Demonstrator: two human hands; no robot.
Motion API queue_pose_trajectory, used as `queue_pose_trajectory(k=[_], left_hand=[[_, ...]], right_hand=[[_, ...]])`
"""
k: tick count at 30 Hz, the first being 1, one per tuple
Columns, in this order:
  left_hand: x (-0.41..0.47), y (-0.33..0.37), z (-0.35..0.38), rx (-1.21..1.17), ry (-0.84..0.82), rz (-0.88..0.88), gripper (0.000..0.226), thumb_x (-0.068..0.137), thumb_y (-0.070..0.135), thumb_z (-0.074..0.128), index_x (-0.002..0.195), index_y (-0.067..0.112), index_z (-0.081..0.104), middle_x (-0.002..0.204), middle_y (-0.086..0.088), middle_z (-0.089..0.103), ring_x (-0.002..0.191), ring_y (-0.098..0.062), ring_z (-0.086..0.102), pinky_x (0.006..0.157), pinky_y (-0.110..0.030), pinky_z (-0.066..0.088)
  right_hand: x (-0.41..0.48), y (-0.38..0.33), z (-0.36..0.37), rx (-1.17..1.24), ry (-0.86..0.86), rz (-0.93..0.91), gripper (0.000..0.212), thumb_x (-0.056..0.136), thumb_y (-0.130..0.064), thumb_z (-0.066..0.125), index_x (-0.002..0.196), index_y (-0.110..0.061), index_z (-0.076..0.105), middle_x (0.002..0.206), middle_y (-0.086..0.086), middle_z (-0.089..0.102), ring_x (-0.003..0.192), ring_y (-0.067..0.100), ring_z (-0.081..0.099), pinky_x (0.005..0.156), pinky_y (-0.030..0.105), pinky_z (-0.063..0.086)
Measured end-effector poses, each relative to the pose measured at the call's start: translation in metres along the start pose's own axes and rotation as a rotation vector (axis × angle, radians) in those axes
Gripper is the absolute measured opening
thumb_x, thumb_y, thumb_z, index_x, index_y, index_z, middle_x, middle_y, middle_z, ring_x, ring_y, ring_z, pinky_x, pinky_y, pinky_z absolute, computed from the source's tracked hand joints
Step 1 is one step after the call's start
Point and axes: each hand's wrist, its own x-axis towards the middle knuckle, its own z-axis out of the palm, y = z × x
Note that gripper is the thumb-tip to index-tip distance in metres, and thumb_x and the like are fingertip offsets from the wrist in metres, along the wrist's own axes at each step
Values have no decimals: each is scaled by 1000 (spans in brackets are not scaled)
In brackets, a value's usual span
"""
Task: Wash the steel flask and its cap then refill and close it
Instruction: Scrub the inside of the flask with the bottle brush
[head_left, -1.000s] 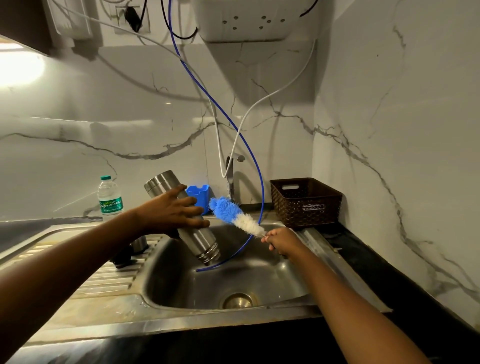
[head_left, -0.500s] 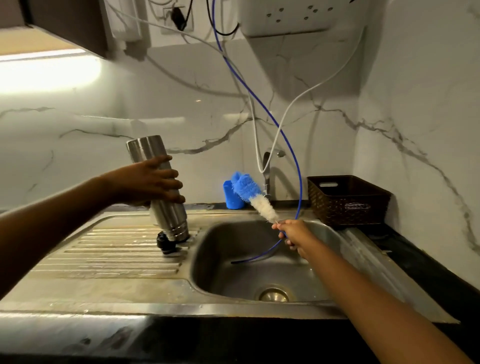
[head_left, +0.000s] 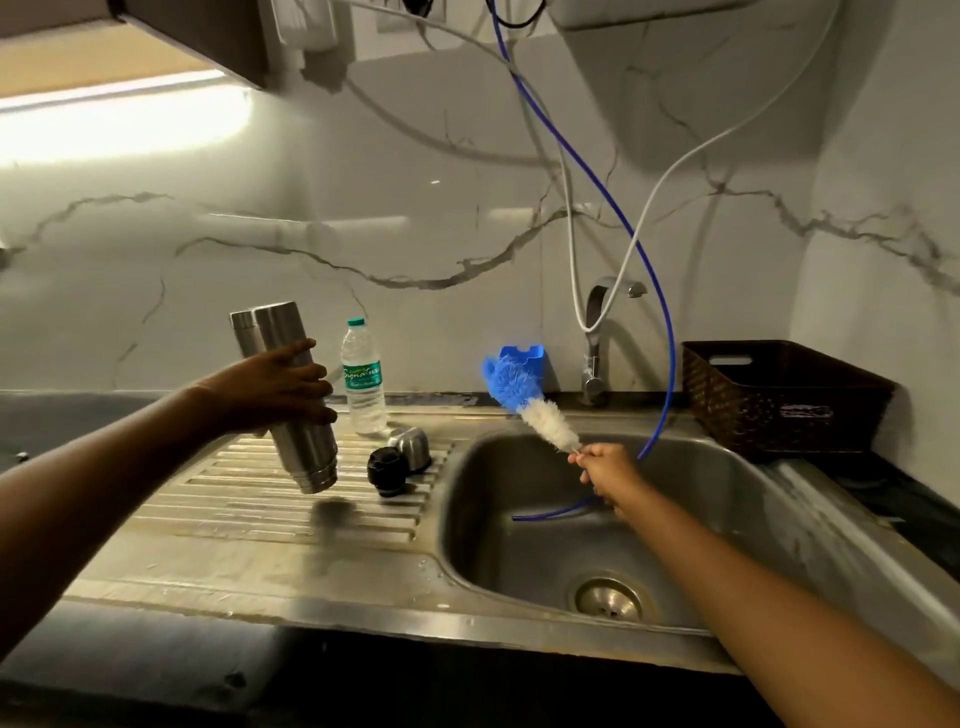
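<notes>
Above the ribbed steel drainboard, on the left, the left hand wraps its fingers round the middle of the tall cylindrical brushed-steel flask and holds it clear of the surface. The flask is upside down. Its stepped mouth end points down toward the drainboard and slightly right, and its flat base points up and leftward, so the long axis runs steeply, a little off vertical. I judge it rigid, fairly weighty and slick when wet, so a full wrap round the mid-body suits it best.

Just to its right stands a clear plastic water bottle with a green label. Next come the round black stopper and the domed steel cap, both resting on the drainboard.

Over the sink basin, the right hand pinches the thin handle of a fluffy blue-and-white bottle brush, whose bristles point up and left.
</notes>
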Motion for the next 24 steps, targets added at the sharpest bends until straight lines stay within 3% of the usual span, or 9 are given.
queue_pose_trajectory(k=[4,8,12,15,18,20,21,24], left_hand=[[5,3,18,-25,-62,17,89,7,25,94,94,32,75,90,-1,72,85,-28,70,89,-58,45],[5,4,29,0,-93,20,89,8,25,94,94,32,74,90,-1,72,85,-28,69,95,-56,37],[2,3,24,26,-144,18,91,7,27,94,95,34,74,90,-1,72,87,-27,69,89,-55,46],[0,0,20,60,-214,31,93,9,40,94,99,37,73,94,1,72,89,-25,69,92,-53,41],[2,3,15,102,-336,-5,86,36,48,91,117,41,63,110,4,69,105,-24,64,101,-55,25],[4,7,17,101,-267,-6,78,64,40,82,135,39,47,129,1,59,124,-28,52,106,-57,8],[5,8,14,79,-262,-13,76,69,35,80,137,37,45,133,-1,56,127,-29,48,106,-58,5],[16,10,8,128,-337,-19,76,62,29,84,130,35,52,125,-1,61,121,-29,54,107,-59,14]], right_hand=[[6,3,0,-33,6,-26,18,94,-19,52,104,-11,66,63,1,51,52,11,39,48,23,27],[10,4,5,-47,15,-58,19,94,-15,53,104,-8,66,63,3,53,57,12,44,54,24,33],[7,3,3,-60,7,-81,19,94,-14,52,105,-6,65,67,4,55,61,12,46,59,25,36],[5,2,0,-58,5,-84,20,94,-15,51,107,-7,65,72,4,56,62,11,47,63,24,39],[5,2,0,-79,10,-79,21,94,-15,52,108,-7,65,71,4,56,62,11,47,64,25,40],[4,3,0,-92,9,-86,22,94,-15,52,109,-6,64,73,4,58,61,10,47,64,24,39],[4,3,1,-95,7,-94,22,94,-14,52,110,-6,64,77,6,60,62,10,48,65,25,40],[2,2,2,-111,8,-108,22,94,-14,52,112,-7,63,90,9,64,63,9,48,69,27,42]])
